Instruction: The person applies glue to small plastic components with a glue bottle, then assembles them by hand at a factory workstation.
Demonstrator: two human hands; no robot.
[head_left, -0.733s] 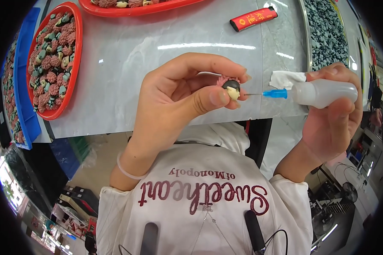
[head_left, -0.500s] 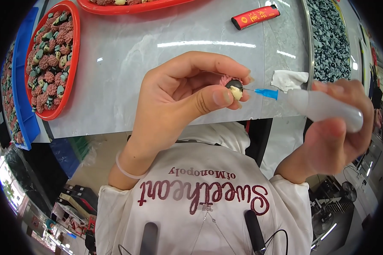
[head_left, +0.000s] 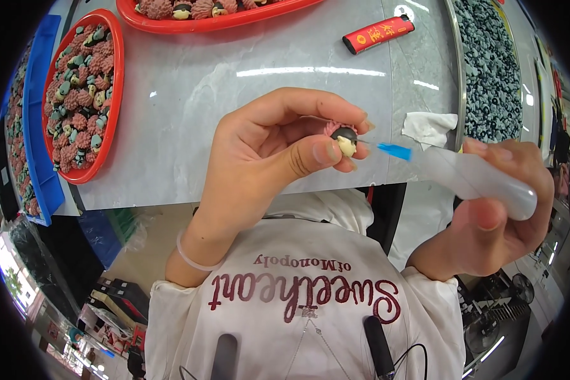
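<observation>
Between the thumb and fingers of my left hand [head_left: 269,142] is a small figurine [head_left: 345,140] with a pink ruffled back, a dark round part and a cream part. My right hand [head_left: 510,209] is closed around a translucent white squeeze bottle [head_left: 478,180]. From the bottle's nozzle a blue needle tip [head_left: 396,151] points left, and its thin metal needle reaches the dark part of the figurine. Whether the needle touches the surface is too fine to tell.
A red oval tray [head_left: 116,95] of similar pink, green and dark pieces stands at the left, beside a blue tray [head_left: 44,183]. Another red tray [head_left: 221,24] lies at the back. A red lighter [head_left: 380,33], a crumpled white tissue [head_left: 429,126] and a metal-rimmed tray [head_left: 460,76] of dark pieces are rightward.
Both hands sit slightly lower in the picture, as do the trays. The bottle is tilted more, its needle slanting up toward the figurine. Both grips stay the same.
</observation>
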